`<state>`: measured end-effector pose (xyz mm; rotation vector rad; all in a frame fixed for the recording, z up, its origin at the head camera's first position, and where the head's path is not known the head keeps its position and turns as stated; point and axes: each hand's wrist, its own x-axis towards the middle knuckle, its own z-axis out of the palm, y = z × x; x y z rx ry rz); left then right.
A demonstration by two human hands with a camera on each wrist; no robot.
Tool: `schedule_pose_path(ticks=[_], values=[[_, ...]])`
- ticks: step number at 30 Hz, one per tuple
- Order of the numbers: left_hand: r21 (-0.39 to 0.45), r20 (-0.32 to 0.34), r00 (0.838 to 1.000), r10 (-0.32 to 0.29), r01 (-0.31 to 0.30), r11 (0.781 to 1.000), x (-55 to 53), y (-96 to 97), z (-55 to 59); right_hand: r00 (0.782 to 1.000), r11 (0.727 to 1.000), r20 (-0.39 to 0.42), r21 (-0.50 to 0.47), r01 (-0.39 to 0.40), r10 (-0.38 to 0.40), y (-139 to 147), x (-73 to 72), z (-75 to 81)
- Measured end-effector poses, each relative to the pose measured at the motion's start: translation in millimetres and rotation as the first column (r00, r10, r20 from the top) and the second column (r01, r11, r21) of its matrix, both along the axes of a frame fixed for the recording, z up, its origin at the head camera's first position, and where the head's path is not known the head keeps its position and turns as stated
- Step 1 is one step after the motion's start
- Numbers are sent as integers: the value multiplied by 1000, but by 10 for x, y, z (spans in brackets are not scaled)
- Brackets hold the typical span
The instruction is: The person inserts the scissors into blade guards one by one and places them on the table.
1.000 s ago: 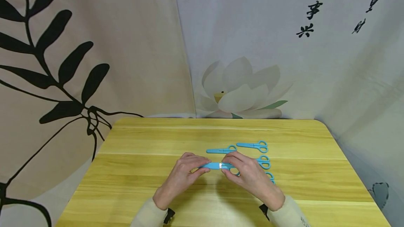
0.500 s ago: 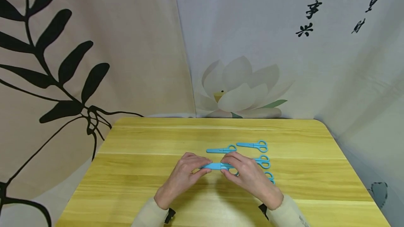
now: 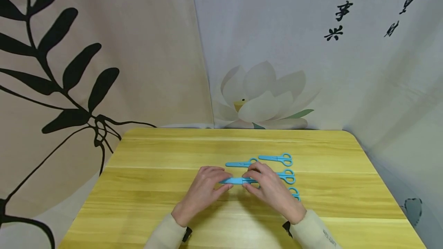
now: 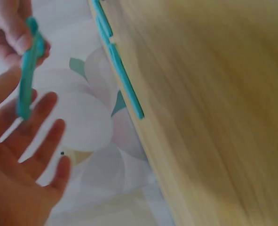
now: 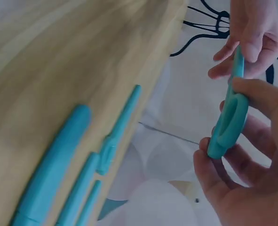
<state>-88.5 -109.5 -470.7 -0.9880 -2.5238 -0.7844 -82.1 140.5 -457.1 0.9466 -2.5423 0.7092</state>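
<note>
A pair of light-blue scissors with a matching blade cover (image 3: 235, 181) is held level over the table between both hands. My left hand (image 3: 205, 185) pinches the cover's tip end between thumb and fingers. At the handle end, my right hand (image 3: 268, 183) grips the scissors, hiding part of the finger loops in the head view. The right wrist view shows a loop of the handle (image 5: 235, 120) between the right thumb and fingers. Cover and handle meet with no blade showing between them. In the left wrist view the covered blade (image 4: 27, 89) lies by the left thumb.
Several more blue scissors lie on the wooden table (image 3: 155, 191): one pair at the back (image 3: 275, 158), one just behind the hands (image 3: 238, 164), and others partly behind the right hand, such as the scissors (image 3: 288, 176) beside it. Printed curtains (image 3: 155, 49) hang behind the table.
A second ago a pale strip of blade showed between cover and handle; the cover has since closed up to the handle. The right hand has shifted slightly along the handle.
</note>
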Motion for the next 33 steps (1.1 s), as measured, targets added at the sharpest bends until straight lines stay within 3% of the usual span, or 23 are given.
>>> schedule_pose_path(ticks=[3,6,10,23,33], values=[[-27,122,991,47,-44,999,-7,-46,19,999,1000,36,1,12,-12,15,-39,-70],[-39,226,969,104,-98,994,6,-118,21,997,1000,72,13,23,-24,18,-71,-140],[-34,298,943,147,-144,989,34,-229,25,993,998,116,48,29,-35,-22,-101,-233],[9,275,943,185,-195,981,75,-416,9,981,992,191,126,18,-42,-173,-111,-392],[0,295,929,224,-235,972,87,-469,48,984,978,165,207,36,-72,-201,-139,-462]])
